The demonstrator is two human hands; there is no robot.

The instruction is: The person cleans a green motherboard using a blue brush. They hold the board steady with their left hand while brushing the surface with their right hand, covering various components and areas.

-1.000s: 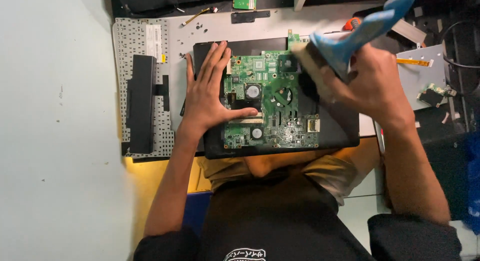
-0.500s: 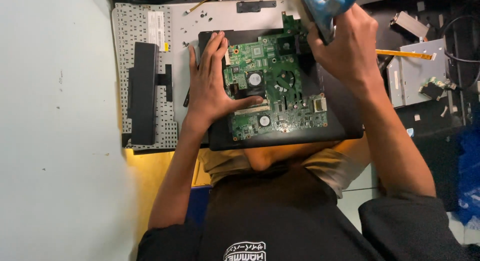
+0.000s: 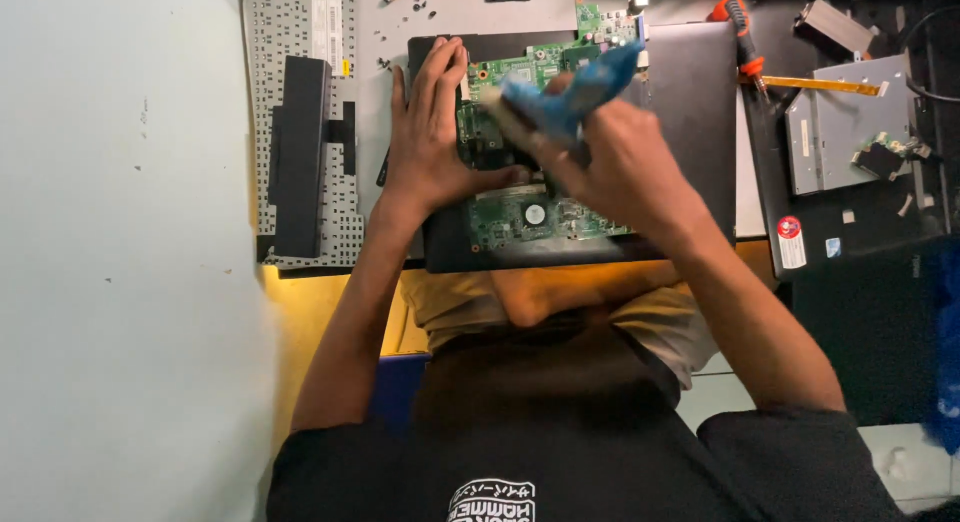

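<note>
We are pressing our left hand [image 3: 432, 142], fingers spread, flat on the green motherboard [image 3: 530, 217]; our right hand [image 3: 620, 162] is gripping a blue brush [image 3: 570, 87] — blurred, bristles hiding the board beneath our fingertips.

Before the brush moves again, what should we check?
1. Left hand flat on the board, steadying it: ok.
2. Right hand gripping the brush: ok.
3. Bristles touching the board: cannot tell, blurred.
4. Board seated in the black case: ok.
5. Loose screws lie away from the brush: ok.
6. Screwdriver off the board, to the right: ok.
</note>
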